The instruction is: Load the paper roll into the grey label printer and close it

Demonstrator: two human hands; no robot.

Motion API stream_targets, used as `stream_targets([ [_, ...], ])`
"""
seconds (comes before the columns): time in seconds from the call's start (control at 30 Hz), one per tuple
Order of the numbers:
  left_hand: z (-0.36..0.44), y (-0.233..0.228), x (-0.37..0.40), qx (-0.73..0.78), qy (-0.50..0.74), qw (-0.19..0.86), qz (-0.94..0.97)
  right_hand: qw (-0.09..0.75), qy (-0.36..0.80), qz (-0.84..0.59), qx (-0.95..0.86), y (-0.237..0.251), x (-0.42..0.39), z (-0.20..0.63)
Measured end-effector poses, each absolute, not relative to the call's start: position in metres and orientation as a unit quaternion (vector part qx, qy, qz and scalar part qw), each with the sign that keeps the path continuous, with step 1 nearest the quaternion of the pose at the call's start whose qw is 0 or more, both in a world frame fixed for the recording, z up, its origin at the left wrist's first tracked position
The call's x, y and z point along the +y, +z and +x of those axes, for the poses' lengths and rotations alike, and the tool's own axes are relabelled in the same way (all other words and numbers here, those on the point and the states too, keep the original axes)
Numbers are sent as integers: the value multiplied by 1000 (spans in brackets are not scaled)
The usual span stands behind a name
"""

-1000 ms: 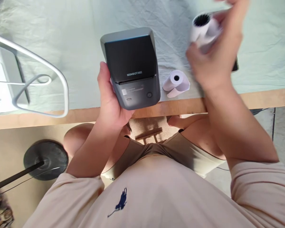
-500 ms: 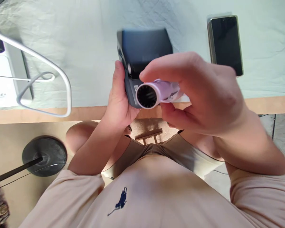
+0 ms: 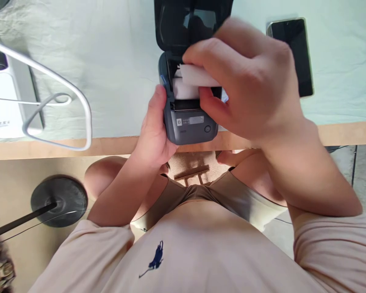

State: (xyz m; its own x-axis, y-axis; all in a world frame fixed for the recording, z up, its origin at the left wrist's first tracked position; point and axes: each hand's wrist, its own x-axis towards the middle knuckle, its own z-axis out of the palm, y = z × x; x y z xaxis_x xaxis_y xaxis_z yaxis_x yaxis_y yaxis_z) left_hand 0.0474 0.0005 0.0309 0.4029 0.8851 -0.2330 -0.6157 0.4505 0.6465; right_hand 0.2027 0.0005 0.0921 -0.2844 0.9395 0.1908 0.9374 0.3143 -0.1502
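A dark grey label printer (image 3: 190, 130) sits at the table's near edge with its black lid (image 3: 189, 22) flipped up and back. My left hand (image 3: 154, 130) grips the printer's left side. My right hand (image 3: 247, 81) is over the open compartment, its fingers closed around a white paper roll (image 3: 189, 81) that lies partly inside the compartment. Most of the roll is hidden by my fingers.
A black phone (image 3: 291, 53) lies face up on the pale green cloth (image 3: 116, 61) to the right. A white device (image 3: 3, 103) with a grey wire frame (image 3: 57, 99) stands at the left. A stand's round black base (image 3: 59, 199) rests on the floor under the table's wooden edge (image 3: 79, 145).
The printer's lid went from closed to open. My right hand carried the paper roll from the far right, across the front of the printer, into the open compartment.
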Motion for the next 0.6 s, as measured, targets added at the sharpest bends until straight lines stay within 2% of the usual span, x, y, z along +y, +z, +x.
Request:
stream_targets([
  [0.1, 46, 32, 3, 297, 470, 797, 234, 165, 20, -565, -808, 87, -2, 206],
  [0.27, 40, 33, 2, 320, 467, 788, 244, 280, -90, -366, -883, 66, -4, 221],
  [0.33, 38, 31, 0, 319, 456, 789, 261, 323, -93, -325, -884, 62, -4, 225],
  [0.47, 35, 25, -2, 288, 458, 794, 279, 426, 13, -413, -805, 63, -2, 230],
  [0.6, 34, 20, -1, 256, 460, 796, 298, 513, 58, -553, -654, 70, 5, 230],
])
